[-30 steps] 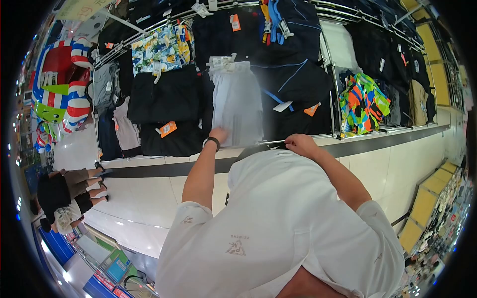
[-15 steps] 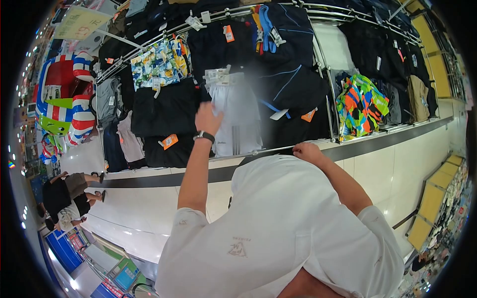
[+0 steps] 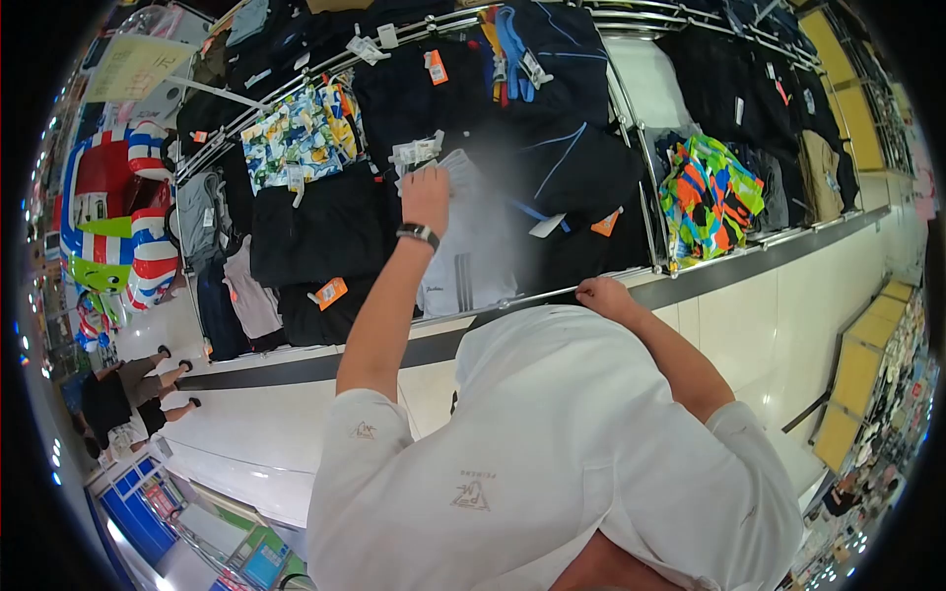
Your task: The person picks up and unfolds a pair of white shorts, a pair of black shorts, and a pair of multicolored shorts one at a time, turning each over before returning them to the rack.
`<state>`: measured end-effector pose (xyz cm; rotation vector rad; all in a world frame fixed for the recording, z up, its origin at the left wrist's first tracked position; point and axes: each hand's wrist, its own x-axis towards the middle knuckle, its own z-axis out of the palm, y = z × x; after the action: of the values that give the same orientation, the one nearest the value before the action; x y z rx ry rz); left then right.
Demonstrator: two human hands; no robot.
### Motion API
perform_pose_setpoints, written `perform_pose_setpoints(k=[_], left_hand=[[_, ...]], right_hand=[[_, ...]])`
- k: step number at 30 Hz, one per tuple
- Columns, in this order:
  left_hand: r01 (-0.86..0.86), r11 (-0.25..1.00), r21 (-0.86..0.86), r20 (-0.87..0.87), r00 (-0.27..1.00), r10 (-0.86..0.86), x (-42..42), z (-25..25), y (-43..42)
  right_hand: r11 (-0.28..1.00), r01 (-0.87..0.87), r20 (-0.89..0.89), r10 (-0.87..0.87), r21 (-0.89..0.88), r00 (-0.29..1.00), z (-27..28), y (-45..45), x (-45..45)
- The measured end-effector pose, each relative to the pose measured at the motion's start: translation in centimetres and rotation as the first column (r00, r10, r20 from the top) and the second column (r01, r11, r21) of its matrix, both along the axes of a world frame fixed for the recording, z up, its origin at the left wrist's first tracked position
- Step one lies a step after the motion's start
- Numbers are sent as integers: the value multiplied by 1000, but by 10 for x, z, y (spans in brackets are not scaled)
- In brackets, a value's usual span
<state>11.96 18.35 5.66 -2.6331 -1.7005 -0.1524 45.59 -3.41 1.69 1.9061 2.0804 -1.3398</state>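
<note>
"What's under your hand?"

"White shorts (image 3: 458, 231), spread flat just beyond the near rail (image 3: 537, 295), grey stripes (image 3: 463, 281) towards the near hem. Their right edge is hazy to me."

"And your grip?"

"My left hand (image 3: 426, 199) is at the far left end, by the waistband (image 3: 457, 164), knuckles up, fingers bent down out of sight. I can't tell whether I'm pinching cloth or only pressing on it."

"How would they handle?"

"Light, I'd judge, and limp, with thin cloth that might slide. Nothing fragile. The legs would probably sag if held by one corner."

"Best hold?"

"The waistband, I'd say, since it looks gathered and firmer; one hand near each end. I'd spare the pale tag (image 3: 417, 151) at its far side."

"Your other hand?"

"My right hand (image 3: 604, 295) is at the near rail, right of the shorts, fingers curled. Whether it's clasping the metal or merely resting, I can't see."

"What's around?"

"A black pile (image 3: 315, 231) to the left, dark clothes (image 3: 591, 182) to the right, a patterned garment (image 3: 296, 143) far left. Well off to the right, a bright garment (image 3: 709, 197)."
</note>
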Motion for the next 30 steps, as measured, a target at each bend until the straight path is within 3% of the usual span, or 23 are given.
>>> perform_pose_setpoints(k=[4, 8, 11, 16, 18, 22, 24, 25, 28, 30], left_hand=[[50, 988, 148, 80, 995, -62, -5, -7, -48], [54, 998, 17, 101, 993, -55, -15, -11, -76], [27, 1000, 15, 77, 997, -28, -13, -1, -60], [74, 974, 213, 86, 992, -94, -4, -4, 4], [-43, 973, -225, 173, 981, 84, 4, -8, 26], [133, 991, -18, -7, 991, -133, 1, -15, -5], [255, 966, 42, -16, 967, -254, -1, -10, -39], [295, 955, 31, 60, 953, -297, -1, -9, -49], [299, 954, -13, 53, 953, -298, -5, -4, -52], [92, 994, -56, 69, 994, -88, -6, -10, -29]], right_hand=[[999, 47, -33, -48, -17, 998, -9, -8, -4], [999, -6, -60, 2, -53, 998, -11, -17, -9], [995, -46, -40, 43, -86, 998, -14, -16, -13], [986, -40, -7, 40, -163, 999, -12, -13, -21], [990, -22, 0, 23, -140, 1000, -15, -6, -22], [989, 30, -27, -35, -147, 999, -12, -10, -23], [989, 44, -48, -51, -140, 998, -15, -14, -21], [989, 62, -40, -68, -137, 997, -13, -15, -21], [986, 68, -23, -72, -151, 997, -18, -16, -20], [985, 56, -12, -59, -164, 998, -20, -14, -21]])
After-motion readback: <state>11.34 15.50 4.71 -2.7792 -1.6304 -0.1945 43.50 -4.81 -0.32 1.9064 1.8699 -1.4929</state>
